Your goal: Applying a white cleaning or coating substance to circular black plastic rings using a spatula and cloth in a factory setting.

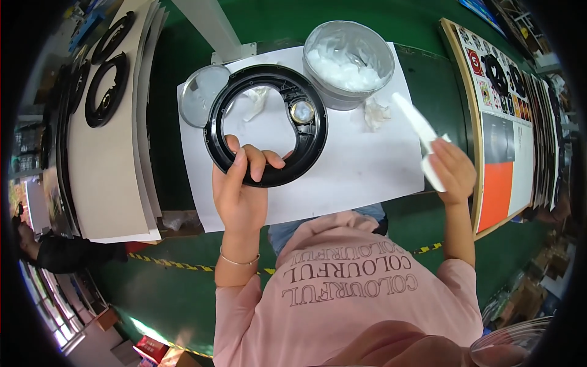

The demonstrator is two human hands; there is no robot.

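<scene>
My left hand point(241, 183) grips the lower left rim of a black plastic ring-shaped housing point(266, 177), its fingers curled through the opening. Inside the ring's right part sits a round metal-rimmed piece point(302, 112) with a pale centre. Out to the right, my right hand point(451, 170) is closed around a long white spatula point(413, 118), whose tip points up and left. A white flap point(433, 174) sticks out below those fingers; I cannot tell whether it belongs to the spatula. Between the hands, farther back, stands a tub point(342, 98) holding white paste point(345, 68).
White paper point(342, 162) covers the table under the ring and tub. A round translucent lid point(202, 96) lies left of the ring. Crumpled tissue point(376, 114) lies beside the tub. Boards with black rings point(107, 88) stand left; a wood-edged board with cards point(495, 189) stands right.
</scene>
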